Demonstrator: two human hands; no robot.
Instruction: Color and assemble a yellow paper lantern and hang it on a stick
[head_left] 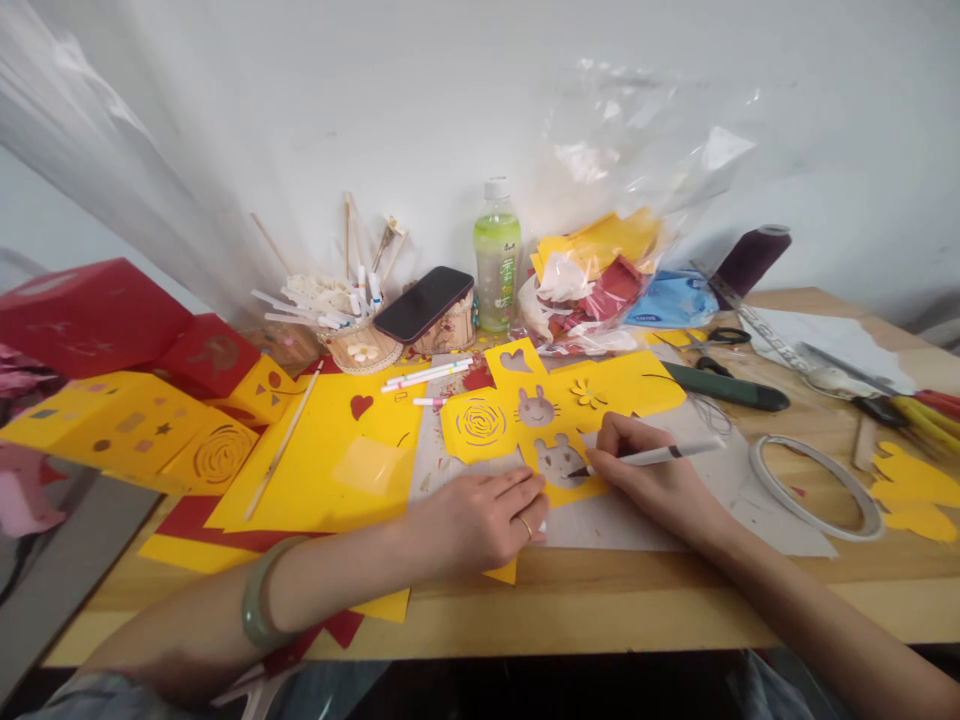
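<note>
My right hand [645,462] is closed around a slim white pen-shaped tool [651,456]. Its dark pointed tip touches a yellow paper cutout [536,415] near the lower animal-face opening; whether it is a blade or a pen point I cannot tell. Palm down, my left hand [491,515] lies with fingers stretched out over the cutout's lower left edge. The sheet is cross-shaped, with a heart, a rabbit face, a flower and a spiral rose cut into it. Beneath it is a greyish sheet [637,520].
Red and yellow paper boxes [127,420] stand at left. Behind are a green drink bottle [496,260], a phone [424,303] and a bag of paper scraps [592,285]. To the right lie a box cutter [727,385], scissors [724,338] and a tape roll [765,485].
</note>
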